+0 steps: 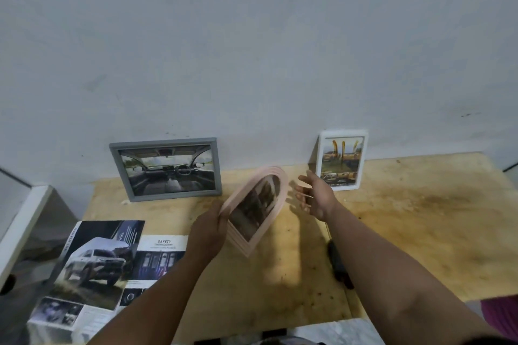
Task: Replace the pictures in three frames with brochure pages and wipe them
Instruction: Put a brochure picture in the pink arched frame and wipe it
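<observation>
My left hand point(208, 228) grips the lower left edge of a pink arched frame point(276, 176) and holds it tilted above the wooden table point(406, 218); a dark picture shows in it. My right hand point(311, 194) hovers just right of the frame's arched top with fingers spread, apart from it. A grey frame point(120, 165) with a car-interior page leans on the wall at the back left. A white frame point(361, 159) with a yellow-truck page stands at the back right. Car brochure pages point(98, 263) lie at the table's left front.
A dark, slim object point(337, 263) lies on the table, partly hidden under my right forearm. A white ledge point(25, 221) stands left of the table. The grey wall point(252, 50) rises right behind the frames. A marbled surface point(336, 330) sits at the near edge.
</observation>
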